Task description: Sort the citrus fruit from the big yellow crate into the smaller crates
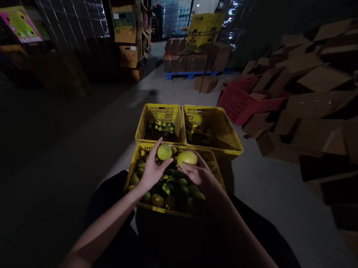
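Your left hand [152, 170] pinches a round yellow-green citrus fruit [164, 151]; right hand [201, 176], at its 3 o'clock, cups a round yellow citrus fruit [186, 158]. Likely firm, light; grip mid-body.

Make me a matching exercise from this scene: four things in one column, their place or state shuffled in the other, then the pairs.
Things
1. near yellow crate
2. far left yellow crate
3. red crate
4. left hand

Place or state
A. lies tipped beside the cardboard boxes
B. grips a yellow-green fruit
C. heaped with mixed green and yellow fruit
D. only a few small green fruits on its bottom

Pairs: 1-C, 2-D, 3-A, 4-B
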A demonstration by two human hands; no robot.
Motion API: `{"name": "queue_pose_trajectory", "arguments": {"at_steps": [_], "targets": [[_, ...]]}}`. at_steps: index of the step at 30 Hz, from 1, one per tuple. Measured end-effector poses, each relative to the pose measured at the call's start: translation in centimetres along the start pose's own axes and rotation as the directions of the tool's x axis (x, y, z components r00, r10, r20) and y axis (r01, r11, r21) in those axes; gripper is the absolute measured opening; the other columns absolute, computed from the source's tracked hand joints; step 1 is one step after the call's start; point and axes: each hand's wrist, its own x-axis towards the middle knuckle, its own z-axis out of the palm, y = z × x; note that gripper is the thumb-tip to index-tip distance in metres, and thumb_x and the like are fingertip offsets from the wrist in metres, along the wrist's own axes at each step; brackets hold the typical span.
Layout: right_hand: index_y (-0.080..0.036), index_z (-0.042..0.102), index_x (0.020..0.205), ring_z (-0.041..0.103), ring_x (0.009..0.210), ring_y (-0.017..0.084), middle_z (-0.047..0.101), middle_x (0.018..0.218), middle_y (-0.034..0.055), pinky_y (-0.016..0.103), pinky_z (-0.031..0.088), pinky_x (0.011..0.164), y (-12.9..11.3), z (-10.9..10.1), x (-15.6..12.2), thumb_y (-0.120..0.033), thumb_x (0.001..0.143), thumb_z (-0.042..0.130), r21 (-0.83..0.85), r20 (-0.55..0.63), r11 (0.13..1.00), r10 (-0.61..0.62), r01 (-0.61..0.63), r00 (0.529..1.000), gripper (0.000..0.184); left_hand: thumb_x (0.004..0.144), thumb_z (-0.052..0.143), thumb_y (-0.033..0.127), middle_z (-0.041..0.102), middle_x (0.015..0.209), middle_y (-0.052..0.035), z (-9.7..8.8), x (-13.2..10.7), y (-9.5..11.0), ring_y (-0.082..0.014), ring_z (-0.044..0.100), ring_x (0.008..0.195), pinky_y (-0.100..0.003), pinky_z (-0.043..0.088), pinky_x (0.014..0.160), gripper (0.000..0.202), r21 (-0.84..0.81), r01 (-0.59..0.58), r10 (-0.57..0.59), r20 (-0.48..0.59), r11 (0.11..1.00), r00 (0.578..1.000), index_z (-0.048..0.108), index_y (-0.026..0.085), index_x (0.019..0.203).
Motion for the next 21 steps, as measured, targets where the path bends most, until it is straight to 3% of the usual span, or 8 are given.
{"name": "queue_pose_trajectory", "arguments": {"at_steps": [2,5,8,11,15,18,21], "targets": [[-0.027,0.063,0.101,0.060,0.075,0.015,0.065,0.085,-0.0030,0.026,0.052,0.068,-0.1,0.0,-0.3,-0.018,0.052,0.084,-0.189,-0.001,0.974,-0.128,0.126,0.992,0.054,0.077,0.073,0.028,0.054,0.137,-0.0100,-0.2,-0.1,-0.5,-0.0256,0.047,0.130,-0.043,0.034,0.113,0.061,0.105,-0.087,0.080,0.066,0.991,0.995,0.051,0.026,0.134],[-0.026,0.063,0.099,0.059,0.083,0.016,0.064,0.095,-0.0008,0.027,0.051,0.071,-0.3,0.1,-0.4,-0.021,0.052,0.084,-0.374,0.037,0.883,-0.290,0.282,0.956,0.052,0.076,0.074,0.028,0.058,0.132,-0.0102,-0.2,-0.1,-1.0,-0.0253,0.052,0.125,-0.043,0.037,0.112,0.058,0.153,-0.110,0.096,0.096,0.982,0.991,0.054,0.025,0.130],[-0.026,0.061,0.100,0.060,0.089,0.018,0.064,0.100,0.0001,0.029,0.051,0.075,-0.2,0.3,-0.3,-0.024,0.052,0.085,-0.395,0.022,0.871,-0.310,0.293,0.951,0.054,0.068,0.080,0.026,0.062,0.126,-0.0095,-0.1,-0.1,-0.6,-0.0253,0.057,0.119,-0.041,0.041,0.108,0.055,0.071,-0.028,0.023,0.075,0.997,0.997,0.060,0.023,0.120],[-0.026,0.058,0.098,0.062,0.080,0.016,0.065,0.094,-0.0012,0.027,0.053,0.066,0.0,0.5,-0.3,-0.028,0.054,0.084,-0.246,-0.050,0.946,-0.227,0.209,0.972,0.051,0.064,0.082,0.024,0.067,0.115,-0.0077,0.0,0.0,0.3,-0.0247,0.064,0.106,-0.039,0.050,0.098,0.051,-0.132,0.177,-0.171,0.059,0.975,0.984,0.063,0.019,0.112],[-0.023,0.058,0.087,0.058,0.056,0.013,0.066,0.078,-0.0007,0.021,0.041,0.042,-0.2,0.9,-0.3,-0.031,0.067,0.075,0.012,0.003,0.999,-0.050,0.050,0.999,0.027,0.080,0.069,0.023,0.071,0.102,-0.0093,-0.1,0.3,1.1,-0.0218,0.070,0.091,-0.033,0.057,0.085,0.025,-0.414,0.490,-0.481,0.133,0.767,0.867,0.067,0.013,0.103],[-0.021,0.060,0.084,0.050,0.043,0.011,0.066,0.069,0.0000,0.021,0.029,0.031,-0.5,1.1,-0.2,-0.033,0.075,0.067,0.181,0.047,0.978,0.094,-0.101,0.994,0.017,0.087,0.060,0.024,0.073,0.094,-0.0111,-0.3,0.7,1.0,-0.0183,0.072,0.081,-0.028,0.060,0.076,0.023,-0.566,0.589,-0.595,0.204,0.576,0.778,0.065,0.012,0.106],[-0.022,0.059,0.081,0.052,0.044,0.012,0.066,0.064,-0.0004,0.020,0.034,0.033,-0.7,0.9,-0.1,-0.036,0.080,0.062,0.303,0.007,0.930,0.215,-0.207,0.977,0.014,0.092,0.051,0.028,0.074,0.090,-0.0124,-0.4,0.9,0.8,-0.0180,0.072,0.075,-0.026,0.060,0.068,0.031,-0.638,0.641,-0.659,0.267,0.426,0.703,0.062,0.010,0.115]]}}
